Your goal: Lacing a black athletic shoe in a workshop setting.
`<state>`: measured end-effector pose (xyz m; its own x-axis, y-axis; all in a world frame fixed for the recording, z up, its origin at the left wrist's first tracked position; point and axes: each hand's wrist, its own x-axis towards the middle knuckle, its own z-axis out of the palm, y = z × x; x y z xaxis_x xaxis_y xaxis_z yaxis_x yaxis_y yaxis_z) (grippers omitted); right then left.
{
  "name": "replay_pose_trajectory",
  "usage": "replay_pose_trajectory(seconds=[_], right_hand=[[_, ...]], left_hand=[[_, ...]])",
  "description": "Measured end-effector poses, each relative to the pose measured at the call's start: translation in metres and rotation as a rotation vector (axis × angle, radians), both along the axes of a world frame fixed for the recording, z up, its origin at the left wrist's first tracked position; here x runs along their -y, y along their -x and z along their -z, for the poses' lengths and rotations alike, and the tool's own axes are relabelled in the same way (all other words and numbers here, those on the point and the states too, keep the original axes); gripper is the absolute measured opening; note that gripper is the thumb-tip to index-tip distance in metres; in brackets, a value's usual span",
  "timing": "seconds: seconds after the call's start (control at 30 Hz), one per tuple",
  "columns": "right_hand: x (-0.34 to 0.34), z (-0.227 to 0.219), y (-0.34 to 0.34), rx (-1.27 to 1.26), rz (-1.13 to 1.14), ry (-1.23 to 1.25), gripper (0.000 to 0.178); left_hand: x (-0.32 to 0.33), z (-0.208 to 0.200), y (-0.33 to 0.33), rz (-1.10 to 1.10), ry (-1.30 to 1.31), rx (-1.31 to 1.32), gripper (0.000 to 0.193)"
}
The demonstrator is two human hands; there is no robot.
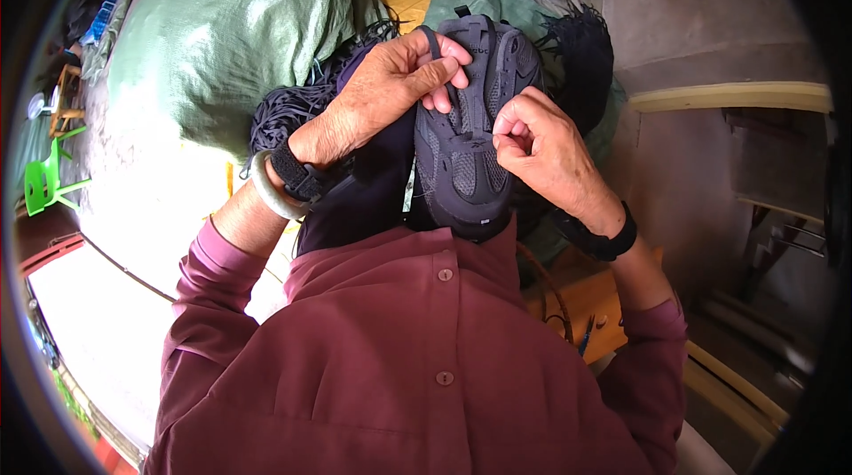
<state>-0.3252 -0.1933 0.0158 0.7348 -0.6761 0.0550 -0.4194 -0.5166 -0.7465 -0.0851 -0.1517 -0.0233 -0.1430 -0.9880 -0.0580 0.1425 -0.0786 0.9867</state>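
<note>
A dark grey and black sneaker (457, 175) rests on my lap, its toe toward me and its tongue at the far end. My left hand (399, 80) is over the shoe's left side. Its thumb and fingers pinch a dark flat shoelace (433, 42), which loops up over the forefinger. On the shoe's right side my right hand (546, 151) is closed, thumb against curled fingers, close to the eyelets. Whatever lies between those fingertips is too small to make out.
Bundles of dark laces hang at left (288, 116) and right (581, 54) of my knees. A large pale green sack (240, 31) bulges at the far left. Beside my right elbow is an orange-brown wooden surface (595, 298). A green chair (44, 178) stands farther left.
</note>
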Motion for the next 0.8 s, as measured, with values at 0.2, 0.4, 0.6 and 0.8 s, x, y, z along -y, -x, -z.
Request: replay_pose_trajectory(seconds=[0.2, 0.4, 0.6, 0.8], right_hand=[[0.005, -0.003, 0.007, 0.080, 0.172, -0.409, 0.009], [0.009, -0.003, 0.000, 0.038, 0.195, -0.191, 0.012], [0.003, -0.017, -0.016, -0.130, 0.096, 0.204, 0.020], [0.004, -0.016, -0.022, -0.222, 0.102, 0.307, 0.019]], left_hand=[[0.000, -0.001, -0.001, -0.001, 0.001, 0.003, 0.030], [0.000, -0.003, 0.001, -0.001, -0.004, 0.003, 0.030], [-0.002, 0.003, 0.004, -0.043, -0.001, -0.014, 0.025], [-0.004, 0.004, 0.009, -0.070, 0.021, -0.035, 0.023]])
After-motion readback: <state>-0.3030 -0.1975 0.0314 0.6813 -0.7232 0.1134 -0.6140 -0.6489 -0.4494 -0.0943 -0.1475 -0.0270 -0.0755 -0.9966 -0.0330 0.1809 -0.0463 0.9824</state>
